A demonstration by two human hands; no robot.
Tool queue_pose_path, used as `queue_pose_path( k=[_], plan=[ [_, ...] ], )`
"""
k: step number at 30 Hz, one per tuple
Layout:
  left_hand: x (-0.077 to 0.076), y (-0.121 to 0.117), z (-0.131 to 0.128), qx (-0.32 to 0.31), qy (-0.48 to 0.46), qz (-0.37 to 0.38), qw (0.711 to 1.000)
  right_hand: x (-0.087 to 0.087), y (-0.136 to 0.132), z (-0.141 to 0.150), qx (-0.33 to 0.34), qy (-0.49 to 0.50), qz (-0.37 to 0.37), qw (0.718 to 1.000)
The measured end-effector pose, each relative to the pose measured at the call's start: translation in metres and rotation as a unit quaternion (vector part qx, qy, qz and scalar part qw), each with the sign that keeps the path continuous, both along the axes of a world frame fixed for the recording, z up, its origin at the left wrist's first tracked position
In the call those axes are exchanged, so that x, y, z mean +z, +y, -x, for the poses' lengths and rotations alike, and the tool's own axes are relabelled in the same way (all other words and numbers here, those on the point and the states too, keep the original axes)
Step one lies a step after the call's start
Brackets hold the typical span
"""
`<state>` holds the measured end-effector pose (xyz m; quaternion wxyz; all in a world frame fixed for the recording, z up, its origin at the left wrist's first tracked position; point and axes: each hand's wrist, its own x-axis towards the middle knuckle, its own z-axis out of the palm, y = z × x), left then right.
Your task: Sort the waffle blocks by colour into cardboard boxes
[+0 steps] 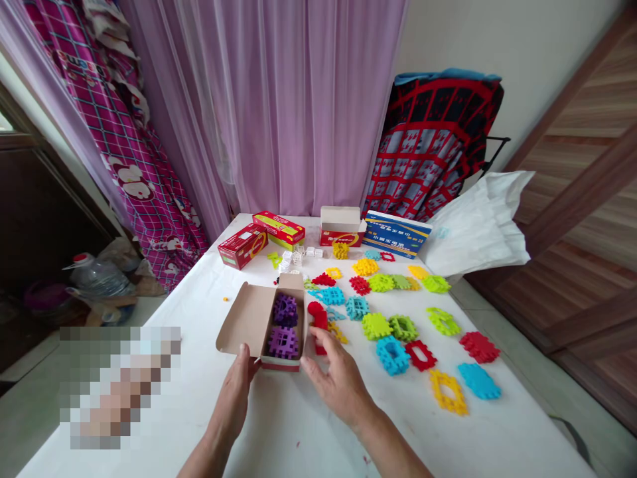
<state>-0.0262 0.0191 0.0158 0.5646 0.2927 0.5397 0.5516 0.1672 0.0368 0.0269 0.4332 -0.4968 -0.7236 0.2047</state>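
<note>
An open cardboard box point(249, 318) lies on the white table point(279, 425) with its lid folded out to the left. Two purple interlocking toy blocks point(284, 326) sit inside it. My left hand point(237, 385) touches the box's near left corner with fingers together. My right hand point(338, 378) rests by the box's near right corner, fingers spread, next to red blocks point(318, 322). Neither hand holds a block.
Several coloured blocks point(398, 332) lie scattered right of the box. Red boxes point(243, 244), an open red-and-white box point(341, 226) and a blue box point(395, 234) stand at the far edge. A white bag point(478, 226) hangs at the far right corner.
</note>
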Motion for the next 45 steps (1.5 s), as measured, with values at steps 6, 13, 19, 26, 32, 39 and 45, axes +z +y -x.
queue_pose_path(
  k=[6,13,19,26,32,39,45],
  plan=[
    [-0.006,0.000,-0.012,0.019,0.041,-0.059,0.997,-0.007,0.016,0.007,-0.029,-0.071,-0.095,0.993],
    [-0.014,0.008,-0.021,0.055,0.012,-0.038,0.998,-0.011,0.020,0.019,-0.020,-0.064,-0.079,0.995],
    [-0.017,0.010,-0.020,0.051,0.038,-0.037,0.997,0.005,0.046,0.014,-0.024,-0.070,-0.048,0.996],
    [-0.028,0.011,-0.017,0.042,0.101,-0.046,0.993,0.039,0.096,0.028,0.152,-0.339,-0.072,0.926],
    [-0.036,0.010,-0.013,0.015,0.114,-0.038,0.993,0.044,0.123,0.040,0.205,-0.447,-0.128,0.861],
    [-0.031,0.007,-0.017,0.026,0.134,-0.038,0.990,0.045,0.132,0.039,0.215,-0.474,-0.150,0.841],
    [-0.027,0.007,-0.017,0.021,0.128,-0.030,0.991,0.040,0.137,0.034,0.225,-0.467,-0.145,0.843]
  ],
)
